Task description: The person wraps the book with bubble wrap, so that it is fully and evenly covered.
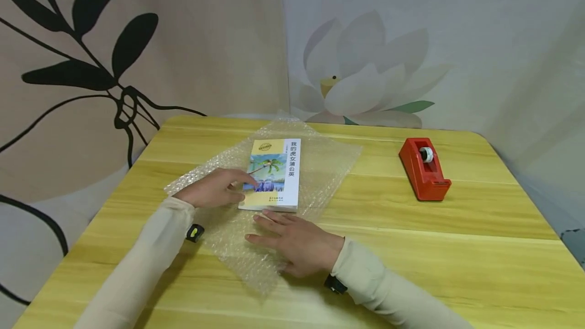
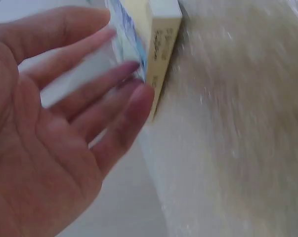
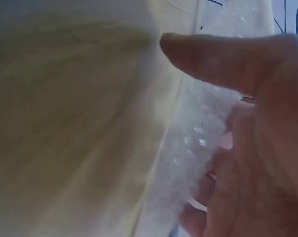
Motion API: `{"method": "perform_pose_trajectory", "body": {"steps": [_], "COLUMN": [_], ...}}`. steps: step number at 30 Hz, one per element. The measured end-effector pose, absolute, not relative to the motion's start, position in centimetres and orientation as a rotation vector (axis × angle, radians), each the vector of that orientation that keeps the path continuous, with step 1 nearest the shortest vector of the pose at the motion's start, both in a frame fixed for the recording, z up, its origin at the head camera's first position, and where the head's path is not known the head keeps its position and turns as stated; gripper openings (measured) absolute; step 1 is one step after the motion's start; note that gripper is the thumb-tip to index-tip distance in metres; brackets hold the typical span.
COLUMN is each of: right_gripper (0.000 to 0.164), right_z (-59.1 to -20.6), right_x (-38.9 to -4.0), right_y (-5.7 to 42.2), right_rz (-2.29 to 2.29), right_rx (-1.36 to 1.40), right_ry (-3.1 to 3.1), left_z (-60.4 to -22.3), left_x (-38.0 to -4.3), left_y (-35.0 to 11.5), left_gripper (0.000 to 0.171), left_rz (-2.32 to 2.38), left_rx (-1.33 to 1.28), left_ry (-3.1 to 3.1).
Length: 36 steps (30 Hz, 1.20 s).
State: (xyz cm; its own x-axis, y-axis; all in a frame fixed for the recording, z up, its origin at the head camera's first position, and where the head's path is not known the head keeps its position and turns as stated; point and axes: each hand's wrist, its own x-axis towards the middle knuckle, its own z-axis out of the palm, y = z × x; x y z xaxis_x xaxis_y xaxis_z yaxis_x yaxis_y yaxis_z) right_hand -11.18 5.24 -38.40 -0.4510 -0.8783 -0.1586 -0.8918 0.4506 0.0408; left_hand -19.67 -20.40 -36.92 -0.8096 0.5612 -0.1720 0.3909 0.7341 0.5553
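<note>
A book [image 1: 291,187] with a yellow, white and picture cover lies face up on a sheet of clear bubble wrap [image 1: 326,166]. My left hand [image 1: 215,188] is at the book's lower left, fingertips on or just over the cover. In the left wrist view the fingers of that hand [image 2: 64,113] are relaxed beside the book's yellow spine [image 2: 161,59]. My right hand [image 1: 297,242] lies over the near part of the wrap, fingers spread, just below the book's bottom edge. The right wrist view shows its thumb [image 3: 213,57] stretched out above the wrap [image 3: 193,133].
A red tape dispenser [image 1: 422,171] with a small roll stands on the right side of the wooden table [image 1: 388,268]. Behind the table hangs a cloth backdrop [image 1: 228,39] with printed leaves and a flower. A small black device [image 1: 195,233] sits at the left wrist.
</note>
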Motion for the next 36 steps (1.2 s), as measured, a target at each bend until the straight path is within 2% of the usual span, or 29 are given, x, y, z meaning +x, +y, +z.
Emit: {"method": "perform_pose_trajectory", "body": {"steps": [6, 10, 14, 24, 30, 36], "right_gripper": [0.072, 0.059, 0.054, 0.056, 0.06, 0.052], "right_z": [-38.9, -38.8, -38.6, -37.4, -36.8, -36.5], "right_x": [-11.1, -11.5, -11.8, -13.1, -13.8, -14.7], "right_y": [4.9, 4.9, 5.1, 5.8, 5.8, 5.9], "right_rz": [0.162, 0.138, 0.054, -0.279, -0.272, -0.292], "right_rx": [-1.552, -1.533, -1.499, -1.423, -1.396, -1.345], "right_ry": [2.629, 2.638, 2.623, 2.641, 2.703, 2.762], "left_z": [-36.8, -36.5, -36.1, -35.7, -35.6, -35.5], "left_x": [-19.0, -18.9, -18.8, -18.9, -19.0, -19.2], "left_y": [-21.0, -21.1, -21.3, -21.5, -21.5, -21.5], "left_gripper": [0.039, 0.041, 0.044, 0.049, 0.049, 0.047], "left_rz": [0.615, 0.559, 0.532, 0.556, 0.524, 0.533], "left_rx": [0.943, 0.956, 0.934, 0.914, 0.89, 0.849], "left_ry": [2.587, 2.562, 2.513, 2.434, 2.417, 2.409]}}
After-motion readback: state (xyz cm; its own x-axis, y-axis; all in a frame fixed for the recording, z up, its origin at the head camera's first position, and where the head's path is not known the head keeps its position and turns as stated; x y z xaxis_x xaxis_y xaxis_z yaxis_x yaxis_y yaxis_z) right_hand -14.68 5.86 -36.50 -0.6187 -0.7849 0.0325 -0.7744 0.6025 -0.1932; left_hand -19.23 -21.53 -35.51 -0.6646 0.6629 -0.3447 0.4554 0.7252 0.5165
